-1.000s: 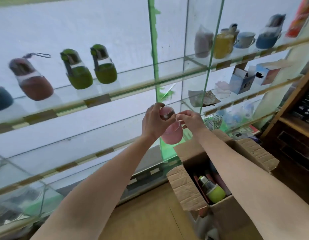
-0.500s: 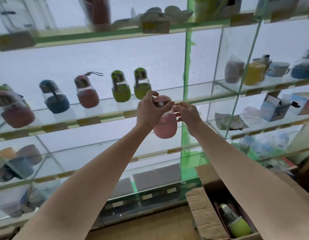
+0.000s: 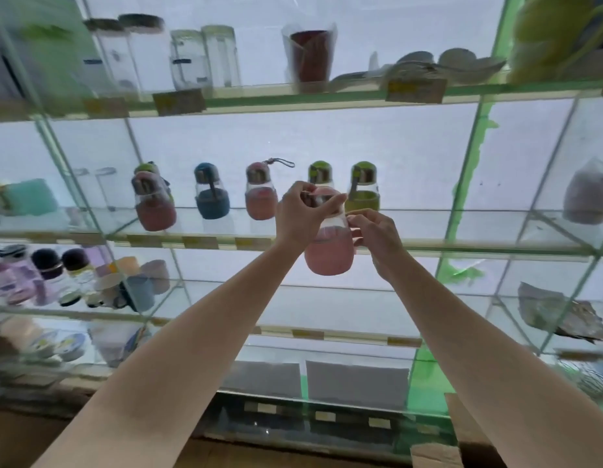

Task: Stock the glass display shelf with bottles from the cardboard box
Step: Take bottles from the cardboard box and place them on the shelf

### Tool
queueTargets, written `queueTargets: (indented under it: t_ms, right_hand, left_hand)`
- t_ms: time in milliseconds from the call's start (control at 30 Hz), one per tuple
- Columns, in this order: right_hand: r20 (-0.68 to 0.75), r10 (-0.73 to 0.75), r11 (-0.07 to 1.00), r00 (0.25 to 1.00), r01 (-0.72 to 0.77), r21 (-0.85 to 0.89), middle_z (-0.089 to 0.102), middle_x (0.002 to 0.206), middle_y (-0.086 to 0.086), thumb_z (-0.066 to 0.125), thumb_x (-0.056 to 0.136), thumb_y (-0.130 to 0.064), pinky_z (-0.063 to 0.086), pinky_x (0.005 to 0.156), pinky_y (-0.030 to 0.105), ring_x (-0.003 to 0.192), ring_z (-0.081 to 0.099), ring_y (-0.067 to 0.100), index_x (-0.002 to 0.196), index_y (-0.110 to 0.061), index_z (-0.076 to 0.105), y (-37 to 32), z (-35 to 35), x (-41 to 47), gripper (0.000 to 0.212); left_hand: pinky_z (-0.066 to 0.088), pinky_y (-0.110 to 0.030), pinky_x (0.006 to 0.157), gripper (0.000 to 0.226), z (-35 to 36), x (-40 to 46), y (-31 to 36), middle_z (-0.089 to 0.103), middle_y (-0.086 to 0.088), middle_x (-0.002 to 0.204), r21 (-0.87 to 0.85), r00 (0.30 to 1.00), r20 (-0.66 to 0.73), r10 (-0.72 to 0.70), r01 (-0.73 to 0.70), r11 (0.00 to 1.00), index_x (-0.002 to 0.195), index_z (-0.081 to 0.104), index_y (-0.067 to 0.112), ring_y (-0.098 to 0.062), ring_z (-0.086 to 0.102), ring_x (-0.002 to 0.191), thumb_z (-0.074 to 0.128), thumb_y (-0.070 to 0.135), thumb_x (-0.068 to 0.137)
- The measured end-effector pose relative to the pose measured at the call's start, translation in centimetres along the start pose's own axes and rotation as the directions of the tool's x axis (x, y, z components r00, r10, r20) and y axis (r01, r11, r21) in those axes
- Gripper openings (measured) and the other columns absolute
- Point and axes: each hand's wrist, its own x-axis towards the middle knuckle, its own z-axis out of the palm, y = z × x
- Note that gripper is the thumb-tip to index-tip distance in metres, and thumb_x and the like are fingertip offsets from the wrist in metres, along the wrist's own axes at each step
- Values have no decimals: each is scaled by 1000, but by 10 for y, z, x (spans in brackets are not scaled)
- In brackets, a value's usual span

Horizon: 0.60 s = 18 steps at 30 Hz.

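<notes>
A pink bottle (image 3: 328, 253) with a clear upper part hangs in front of the glass display shelf (image 3: 462, 247). My left hand (image 3: 298, 216) grips its cap and neck from the left. My right hand (image 3: 377, 236) pinches its side from the right. The bottle sits at the height of the shelf's front edge, just in front of two green bottles (image 3: 362, 187). Further left on the same shelf stand a pink bottle (image 3: 259, 194) with a cord, a blue bottle (image 3: 210, 194) and another pink one (image 3: 153, 204). A corner of the cardboard box (image 3: 438, 454) shows at the bottom right.
The shelf above carries glass jars (image 3: 188, 59), a dark red cup (image 3: 311, 55) and bowls. The lower left shelf holds dark-capped bottles (image 3: 50, 268) and cups. A green vertical frame post (image 3: 462, 204) stands to the right of my hands. A wrapped item (image 3: 560, 315) lies lower right.
Both hands have lifted the pink bottle from above the box up to the level of the shelf with the coloured bottles. The view has tilted upward, and the box has nearly left the frame.
</notes>
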Motion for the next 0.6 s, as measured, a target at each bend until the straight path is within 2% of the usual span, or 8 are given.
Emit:
queueTargets:
  t_ms: [100, 200, 300, 400, 500, 600]
  right_hand:
    - [19, -1, 1000, 1000, 0, 14, 72, 81, 5, 58, 91, -12, 52, 61, 31, 71, 66, 20, 90, -13, 72, -1, 26, 5, 14]
    - [41, -24, 1000, 999, 24, -12, 73, 88, 10, 57, 92, -13, 52, 70, 37, 78, 67, 23, 95, -11, 72, -4, 56, 14, 15]
    - [38, -31, 998, 999, 33, -50, 73, 95, 16, 54, 93, -13, 52, 75, 40, 82, 67, 23, 101, -8, 71, -5, 87, 21, 19]
    - [15, -32, 997, 999, 33, -64, 71, 91, 13, 52, 93, -11, 49, 73, 39, 80, 66, 22, 102, -5, 70, -5, 119, 28, 21]
    - [11, -43, 996, 999, 44, -75, 71, 91, 11, 51, 93, -10, 50, 71, 37, 80, 66, 23, 99, -9, 70, -5, 154, 40, 19]
    - [8, -36, 993, 999, 37, -111, 71, 94, 13, 52, 95, -12, 52, 69, 33, 82, 66, 24, 97, -13, 70, -5, 188, 52, 18]
  left_hand:
    - [52, -19, 71, 55, -18, 12, -7, 67, 12, 79, -19, 1000, -15, -16, 16, 1000, 94, 62, 23, -6, 65, 78, 84, 62, 62]
    - [52, -20, 73, 56, -38, 30, -19, 66, 13, 82, -52, 999, -22, -35, 33, 998, 97, 62, 22, -3, 65, 80, 85, 60, 63]
    - [54, -27, 79, 57, -57, 42, -36, 68, 8, 92, -82, 999, -36, -35, 32, 996, 100, 63, 21, -8, 66, 86, 85, 59, 64]
    - [56, -31, 84, 60, -80, 57, -55, 68, 10, 93, -115, 999, -18, -43, 41, 993, 106, 64, 19, -10, 66, 90, 86, 56, 65]
    - [56, -29, 81, 58, -103, 77, -76, 67, 13, 89, -125, 1000, -4, -22, 21, 992, 104, 64, 21, -10, 66, 88, 86, 57, 64]
    - [55, -26, 79, 59, -125, 98, -96, 68, 9, 89, -130, 1000, 9, -17, 18, 991, 105, 64, 18, -10, 66, 88, 88, 53, 64]
